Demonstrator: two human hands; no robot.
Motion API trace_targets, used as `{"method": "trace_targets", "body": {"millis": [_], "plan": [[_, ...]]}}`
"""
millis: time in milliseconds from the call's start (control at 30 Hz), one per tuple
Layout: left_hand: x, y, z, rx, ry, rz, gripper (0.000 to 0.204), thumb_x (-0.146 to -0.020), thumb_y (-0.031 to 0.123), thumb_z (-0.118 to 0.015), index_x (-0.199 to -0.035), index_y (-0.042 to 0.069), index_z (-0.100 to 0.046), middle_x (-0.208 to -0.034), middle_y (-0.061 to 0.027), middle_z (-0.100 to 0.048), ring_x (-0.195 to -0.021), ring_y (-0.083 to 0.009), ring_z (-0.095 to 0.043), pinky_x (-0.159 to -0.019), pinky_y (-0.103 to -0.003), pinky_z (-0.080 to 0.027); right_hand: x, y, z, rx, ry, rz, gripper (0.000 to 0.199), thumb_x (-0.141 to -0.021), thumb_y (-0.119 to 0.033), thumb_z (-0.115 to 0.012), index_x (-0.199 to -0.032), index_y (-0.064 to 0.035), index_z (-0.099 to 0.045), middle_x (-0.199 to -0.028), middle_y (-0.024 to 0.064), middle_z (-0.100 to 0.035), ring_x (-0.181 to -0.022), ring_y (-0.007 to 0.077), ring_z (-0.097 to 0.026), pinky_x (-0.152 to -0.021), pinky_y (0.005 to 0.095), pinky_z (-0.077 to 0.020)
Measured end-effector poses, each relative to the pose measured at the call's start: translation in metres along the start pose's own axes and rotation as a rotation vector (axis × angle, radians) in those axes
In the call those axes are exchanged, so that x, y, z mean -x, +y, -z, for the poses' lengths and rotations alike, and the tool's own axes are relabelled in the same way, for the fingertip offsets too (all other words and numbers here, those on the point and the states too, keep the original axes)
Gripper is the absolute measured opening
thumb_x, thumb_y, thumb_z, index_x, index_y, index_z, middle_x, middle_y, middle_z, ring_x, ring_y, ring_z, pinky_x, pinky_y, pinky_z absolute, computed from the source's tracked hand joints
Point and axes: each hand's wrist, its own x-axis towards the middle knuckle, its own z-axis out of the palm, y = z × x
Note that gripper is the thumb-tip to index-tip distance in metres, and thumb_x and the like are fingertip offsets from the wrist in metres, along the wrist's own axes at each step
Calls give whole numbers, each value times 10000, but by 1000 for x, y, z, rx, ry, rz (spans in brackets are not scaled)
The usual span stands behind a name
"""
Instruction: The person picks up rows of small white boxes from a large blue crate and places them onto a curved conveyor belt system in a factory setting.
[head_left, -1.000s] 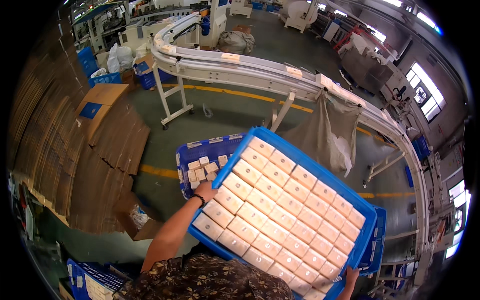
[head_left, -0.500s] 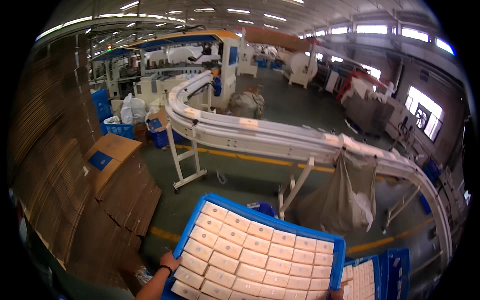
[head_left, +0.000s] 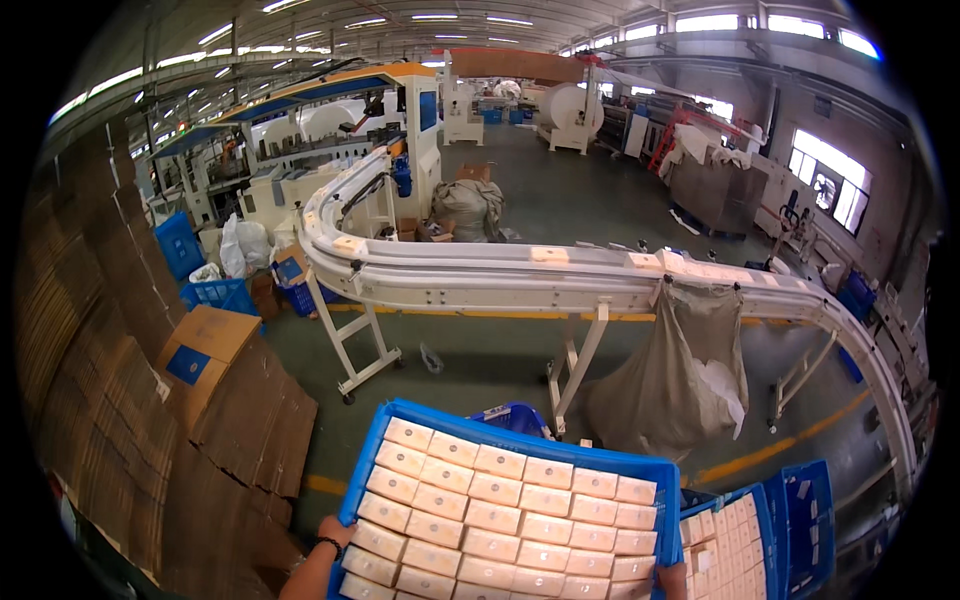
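Note:
A blue plastic crate packed with rows of small cream-white packs is held in front of me at the lower edge. My left hand is closed around the crate's left side, a dark band on its wrist. At the opposite side my right hand grips the rim, only part of it showing. Beyond the crate runs a curved white conveyor, carrying single packs such as the pack and a closer row farther right.
Tall stacks of flat cardboard rise on the left. To the right sit another filled crate and a blue crate. A grey-green sack hangs from the conveyor above a blue basket. Conveyor legs stand ahead.
The view has shifted, with conveyor and machines now farther left. The held crate sits slightly farther left in the picture, still in both hands. Packs on the conveyor have changed position.

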Motion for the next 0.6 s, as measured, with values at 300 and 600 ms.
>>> {"method": "trace_targets", "body": {"millis": [300,600], "plan": [[-65,-33,-3,505,-305,-127,302,-750,208,-821,-999,73,-718,-955,-105,-730,-869,-212,-674,-812,-349,-528,41,-76,18,-80,-171,-261,275,-709,-175,-772,-667,72,-658,-604,178,-664,-473,270,-649,-483,406,-535],[-133,-48,7,264,-268,-311,368,-732,169,-828,-1034,45,-658,-967,-105,-728,-877,-229,-695,-819,-362,-554,189,-91,42,-278,-98,-321,124,-738,-115,-715,-743,5,-685,-631,96,-662,-494,184,-620,-458,343,-481]]}}
